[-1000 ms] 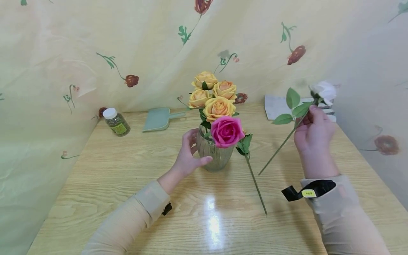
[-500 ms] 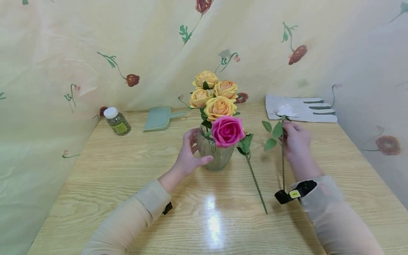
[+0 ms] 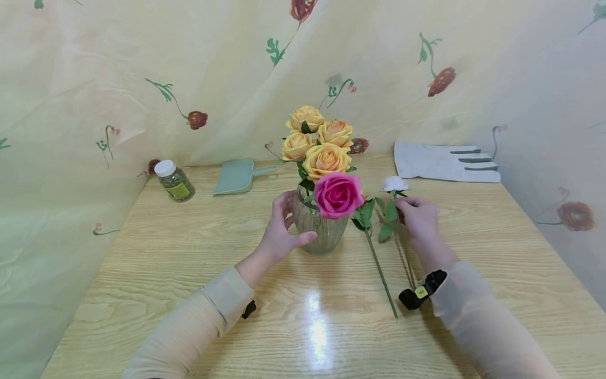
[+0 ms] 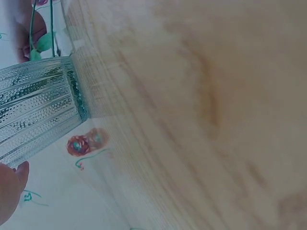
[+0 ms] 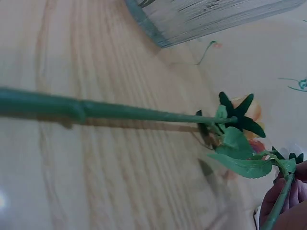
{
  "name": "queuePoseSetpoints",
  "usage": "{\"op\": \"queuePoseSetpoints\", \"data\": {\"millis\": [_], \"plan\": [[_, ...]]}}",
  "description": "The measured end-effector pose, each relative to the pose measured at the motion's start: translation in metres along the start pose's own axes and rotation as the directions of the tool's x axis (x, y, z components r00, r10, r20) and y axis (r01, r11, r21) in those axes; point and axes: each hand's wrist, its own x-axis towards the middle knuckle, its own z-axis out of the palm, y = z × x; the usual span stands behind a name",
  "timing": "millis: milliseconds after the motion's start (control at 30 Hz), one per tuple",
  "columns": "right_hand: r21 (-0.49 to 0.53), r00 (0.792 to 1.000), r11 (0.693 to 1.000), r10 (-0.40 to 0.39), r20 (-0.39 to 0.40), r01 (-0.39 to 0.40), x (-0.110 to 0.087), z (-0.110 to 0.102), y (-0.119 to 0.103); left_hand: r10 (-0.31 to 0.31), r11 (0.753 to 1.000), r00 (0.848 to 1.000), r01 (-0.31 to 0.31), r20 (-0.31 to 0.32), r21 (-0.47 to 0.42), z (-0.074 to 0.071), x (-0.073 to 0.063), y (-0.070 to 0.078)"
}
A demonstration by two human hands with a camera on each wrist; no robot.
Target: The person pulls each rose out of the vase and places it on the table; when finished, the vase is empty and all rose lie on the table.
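My left hand [image 3: 279, 231] holds the ribbed glass vase [image 3: 322, 237] from its left side, thumb in front and fingers reaching behind. Several yellow roses [image 3: 326, 160] and a pink rose [image 3: 338, 195] stand in the vase. To the right, my right hand [image 3: 420, 221] pinches a white rose [image 3: 395, 184] by its stem just under the bloom, the stem slanting down toward me. Between vase and right hand, another rose [image 3: 381, 273] lies on the table; its bloom is mostly hidden behind the pink one, and orange-yellow petals show in the right wrist view.
A white glove [image 3: 440, 162] lies at the back right of the wooden table [image 3: 189, 252]. At the back left are a white-capped jar [image 3: 175, 181] and a pale green dustpan [image 3: 234, 177]. A flower-patterned cloth [image 3: 236, 79] hangs behind the table.
My right hand has carried the white rose leftward and down, away from the glove and closer to the vase, and the stem has swung round toward me. The left hand and vase stay put.
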Motion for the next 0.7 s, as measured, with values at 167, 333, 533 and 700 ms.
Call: {"op": "queuePoseSetpoints", "data": {"millis": [167,333,533,700], "plan": [[-0.229,0.999,0.973,-0.034,-0.035,0.026,0.003,0.005,0.01,0.017,1.0,1.0,-0.017,-0.014,0.014,0.0,-0.001,-0.001],[-0.266,0.995,0.963,-0.056,-0.085,0.031,0.003,0.01,0.016,0.044,0.999,0.999,-0.044,-0.018,0.015,0.001,-0.002,-0.003],[-0.225,0.994,0.974,-0.051,-0.101,0.028,0.003,0.014,0.021,0.052,0.999,0.998,-0.051,-0.021,0.013,0.001,-0.002,-0.003],[-0.247,0.993,0.968,-0.063,-0.101,0.036,0.002,0.018,0.023,0.045,0.999,0.999,-0.044,-0.025,0.013,0.0,-0.002,-0.005]]}}
